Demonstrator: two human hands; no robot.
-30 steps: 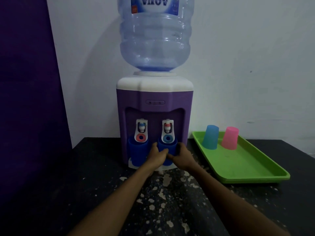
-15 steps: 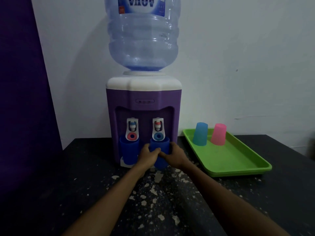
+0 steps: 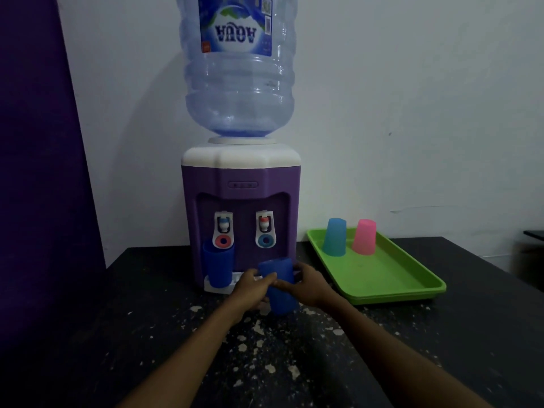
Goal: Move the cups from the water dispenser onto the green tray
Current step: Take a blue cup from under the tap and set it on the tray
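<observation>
right now your left hand [image 3: 253,285] and right hand [image 3: 309,285] are both wrapped around one dark blue cup [image 3: 278,285], fingers closed on its sides, holding it tilted a little just in front of the water dispenser [image 3: 241,184]. it looks clear of the drip ledge and sits above the speckled black table [image 3: 147,334], below the tap on your right [image 3: 265,228], though you can't tell from here whether its base touches anything.

moving outward, a second dark blue cup [image 3: 218,265] stands under the tap on your left [image 3: 223,229], on the white ledge, untouched. off to your right the green tray [image 3: 382,287] lies on the table just beside the dispenser, and it already carries two upturned cups near its far end: a light blue cup [image 3: 334,237] and a pink cup [image 3: 365,237], side by side and apart from each other.

so by my reading you're partway through: two cups are on the tray, one is in your hands and has to travel right to the tray's bare near half, and one is left at the dispenser. whether the held cup has water in it can't be seen, so keep it level.
</observation>
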